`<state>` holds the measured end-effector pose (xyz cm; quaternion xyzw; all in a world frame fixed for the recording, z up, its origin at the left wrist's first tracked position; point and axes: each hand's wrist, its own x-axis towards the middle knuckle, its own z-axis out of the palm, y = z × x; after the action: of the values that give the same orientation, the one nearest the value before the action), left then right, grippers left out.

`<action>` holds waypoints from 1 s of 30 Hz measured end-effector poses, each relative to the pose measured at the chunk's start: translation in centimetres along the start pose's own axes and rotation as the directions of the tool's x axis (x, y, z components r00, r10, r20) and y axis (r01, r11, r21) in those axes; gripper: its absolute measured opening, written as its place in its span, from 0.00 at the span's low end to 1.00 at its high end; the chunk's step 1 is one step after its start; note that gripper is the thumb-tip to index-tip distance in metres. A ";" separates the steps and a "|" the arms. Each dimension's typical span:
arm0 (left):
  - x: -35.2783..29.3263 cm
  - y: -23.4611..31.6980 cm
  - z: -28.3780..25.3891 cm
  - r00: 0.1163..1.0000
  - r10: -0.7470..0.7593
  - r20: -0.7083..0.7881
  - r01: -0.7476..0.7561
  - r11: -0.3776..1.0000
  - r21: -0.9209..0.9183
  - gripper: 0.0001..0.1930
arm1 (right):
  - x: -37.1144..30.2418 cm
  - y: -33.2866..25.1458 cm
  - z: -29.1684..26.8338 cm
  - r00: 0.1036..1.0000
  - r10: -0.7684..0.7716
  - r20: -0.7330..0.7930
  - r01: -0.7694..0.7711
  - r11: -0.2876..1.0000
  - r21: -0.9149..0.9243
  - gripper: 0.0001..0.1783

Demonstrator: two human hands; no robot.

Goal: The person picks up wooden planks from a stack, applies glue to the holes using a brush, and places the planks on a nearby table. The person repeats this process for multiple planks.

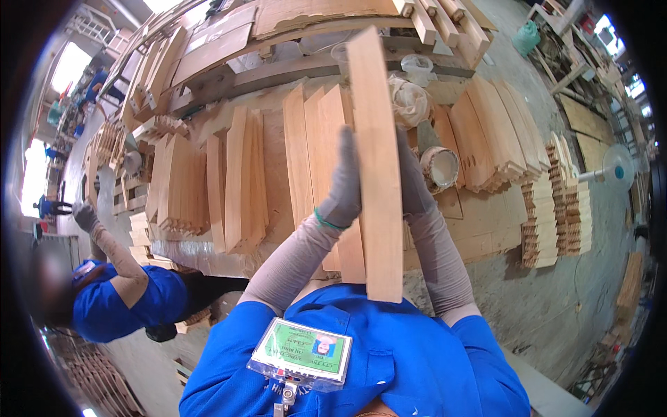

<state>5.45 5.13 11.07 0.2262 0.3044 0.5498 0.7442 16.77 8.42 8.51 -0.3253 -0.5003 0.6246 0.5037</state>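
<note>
Holding the wooden plank lengthwise before our blue shirt, left hand and right hand flanking its long edges mid-length, we judge it stiff and moderately heavy, though the right one's contact is partly hidden.

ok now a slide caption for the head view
Gloved left hand and right hand hold a long board between them, with more boards beyond.

Brown worktable, wooden boards, round tub

Glaring openings at left, dark warped rim
</note>
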 end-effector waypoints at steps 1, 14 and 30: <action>0.2 -1.0 0.1 0.993 -0.093 -0.078 0.098 0.993 0.060 0.37 | -0.4 0.3 -1.0 0.971 0.240 -0.003 -0.221 0.902 0.371 0.31; -3.6 -1.7 -3.1 0.942 0.260 -0.210 0.001 0.627 0.779 0.40 | -0.6 10.9 -6.0 0.847 0.501 0.176 -0.527 0.750 0.399 0.38; -9.6 -1.1 -11.7 0.874 0.153 -0.461 0.324 0.523 0.788 0.49 | -1.3 17.9 -7.2 0.896 0.418 -0.151 -0.415 0.908 0.053 0.35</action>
<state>-4.02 -4.39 3.92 0.4003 0.7161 0.3301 0.4668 18.25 9.42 -10.80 -0.4688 -0.3710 0.6949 0.3997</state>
